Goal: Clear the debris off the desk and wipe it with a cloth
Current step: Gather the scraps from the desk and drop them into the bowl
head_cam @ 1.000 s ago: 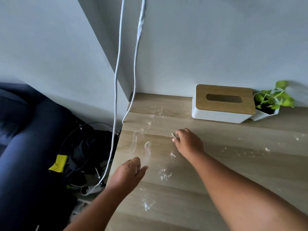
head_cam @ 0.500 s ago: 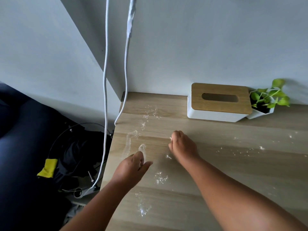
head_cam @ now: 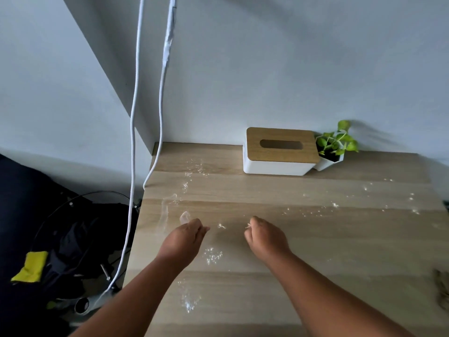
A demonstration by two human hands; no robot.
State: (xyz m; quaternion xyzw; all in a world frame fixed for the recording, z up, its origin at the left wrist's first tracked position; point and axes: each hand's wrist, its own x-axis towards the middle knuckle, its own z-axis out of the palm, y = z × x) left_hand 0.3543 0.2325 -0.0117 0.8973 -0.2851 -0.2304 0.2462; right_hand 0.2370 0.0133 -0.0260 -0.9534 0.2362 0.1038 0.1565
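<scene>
White crumbs and scraps lie scattered over the light wooden desk [head_cam: 315, 251]. My right hand [head_cam: 264, 237] hovers mid-desk, fingers closed, with a small white scrap [head_cam: 248, 225] pinched at its fingertips. My left hand [head_cam: 184, 239] is beside it to the left, back up, fingers curled close together; its palm is hidden. Another small scrap [head_cam: 221, 226] rests between the hands. A clear plastic sliver [head_cam: 184, 217] lies just beyond my left fingers. Crumb patches [head_cam: 212, 255] sit near my wrists, and more crumbs [head_cam: 313, 211] spread to the right.
A white tissue box with a wooden lid [head_cam: 279, 152] and a small potted plant [head_cam: 335, 147] stand against the back wall. Two white cables [head_cam: 133, 142] hang past the desk's left edge. A greyish item [head_cam: 441, 290] shows at the right border. Dark clutter lies on the floor at left.
My right hand has drawn back toward me and to the right, now pinching a white scrap. My left hand has edged forward and its fingers have closed together.
</scene>
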